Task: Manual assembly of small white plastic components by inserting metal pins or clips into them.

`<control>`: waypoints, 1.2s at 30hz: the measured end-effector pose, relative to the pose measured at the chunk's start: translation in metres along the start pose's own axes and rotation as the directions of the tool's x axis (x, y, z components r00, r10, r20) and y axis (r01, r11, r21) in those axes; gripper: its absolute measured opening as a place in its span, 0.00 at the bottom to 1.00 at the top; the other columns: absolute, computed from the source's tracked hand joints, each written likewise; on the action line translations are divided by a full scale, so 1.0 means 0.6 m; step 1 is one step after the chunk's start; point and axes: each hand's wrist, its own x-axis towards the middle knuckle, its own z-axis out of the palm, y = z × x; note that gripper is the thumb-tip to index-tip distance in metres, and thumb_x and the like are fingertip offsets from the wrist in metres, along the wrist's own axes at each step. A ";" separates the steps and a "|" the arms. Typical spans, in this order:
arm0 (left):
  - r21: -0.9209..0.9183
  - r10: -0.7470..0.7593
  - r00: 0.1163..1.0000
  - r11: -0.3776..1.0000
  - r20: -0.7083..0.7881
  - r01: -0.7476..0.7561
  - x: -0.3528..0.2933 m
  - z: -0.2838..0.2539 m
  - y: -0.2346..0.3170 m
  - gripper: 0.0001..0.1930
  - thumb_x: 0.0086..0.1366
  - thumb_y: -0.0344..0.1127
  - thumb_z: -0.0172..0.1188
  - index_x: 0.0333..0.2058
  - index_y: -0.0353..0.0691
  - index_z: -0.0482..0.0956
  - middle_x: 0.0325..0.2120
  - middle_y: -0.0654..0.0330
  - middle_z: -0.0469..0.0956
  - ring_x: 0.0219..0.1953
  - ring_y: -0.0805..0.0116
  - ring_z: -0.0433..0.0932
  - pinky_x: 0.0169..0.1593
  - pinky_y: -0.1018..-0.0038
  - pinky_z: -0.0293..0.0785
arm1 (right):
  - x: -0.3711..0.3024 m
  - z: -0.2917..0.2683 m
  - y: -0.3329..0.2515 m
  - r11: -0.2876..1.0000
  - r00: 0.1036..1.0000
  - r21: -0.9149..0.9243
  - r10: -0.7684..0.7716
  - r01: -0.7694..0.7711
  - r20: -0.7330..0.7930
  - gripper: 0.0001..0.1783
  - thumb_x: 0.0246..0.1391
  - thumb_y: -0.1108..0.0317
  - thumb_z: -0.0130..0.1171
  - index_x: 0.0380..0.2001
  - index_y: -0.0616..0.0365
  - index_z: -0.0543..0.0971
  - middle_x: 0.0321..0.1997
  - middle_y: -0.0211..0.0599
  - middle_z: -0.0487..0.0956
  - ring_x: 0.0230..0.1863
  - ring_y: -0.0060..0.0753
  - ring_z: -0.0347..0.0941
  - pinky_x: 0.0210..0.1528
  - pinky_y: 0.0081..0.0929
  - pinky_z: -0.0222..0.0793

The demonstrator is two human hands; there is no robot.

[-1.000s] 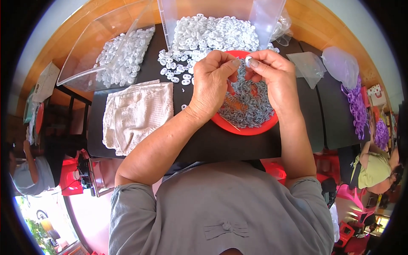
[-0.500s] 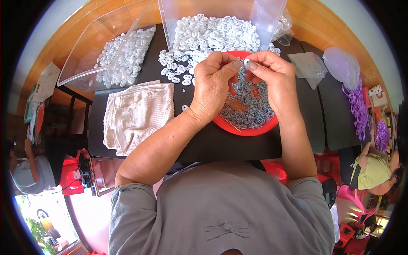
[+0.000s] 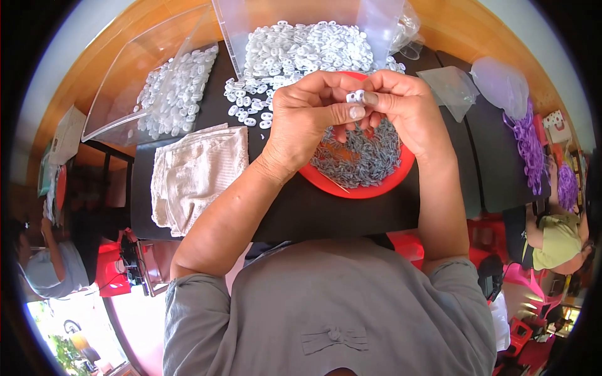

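Over the red plate, my left hand (image 3: 304,116) and my right hand (image 3: 407,106) meet fingertip to fingertip. Between their thumbs and fingers is a small white oval plastic piece with two holes (image 3: 355,96), pinched from both sides. Whether a grey piece is also in the fingers is hidden. Below them the round red plate (image 3: 332,187) bears a heap of thin, small grey pieces (image 3: 364,164). Many loose white two-holed pieces (image 3: 249,100) lie on the dark table beyond my left hand.
Behind stands a clear bin (image 3: 229,37) of white pieces; another tilted clear bin (image 3: 106,106) is at left. A folded beige cloth (image 3: 199,175) lies beside my left forearm. Plastic bags (image 3: 501,88) and purple strands (image 3: 528,156) are at right. People sit on both sides.
My hands have come slightly nearer, and the white piece has turned so its holes show. Grey pieces visible near my fingertips before are now out of sight there. The view has shifted slightly.
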 end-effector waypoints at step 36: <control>0.048 -0.104 0.984 0.993 -0.141 0.112 0.002 -0.003 -0.008 0.08 0.61 0.30 0.64 0.32 0.32 0.77 0.21 0.60 0.78 0.22 0.75 0.76 0.22 0.80 0.70 | -0.005 0.017 0.010 0.995 0.991 -0.080 -0.069 0.061 -0.112 0.10 0.59 0.65 0.57 0.33 0.62 0.78 0.25 0.29 0.77 0.25 0.20 0.73 0.26 0.17 0.66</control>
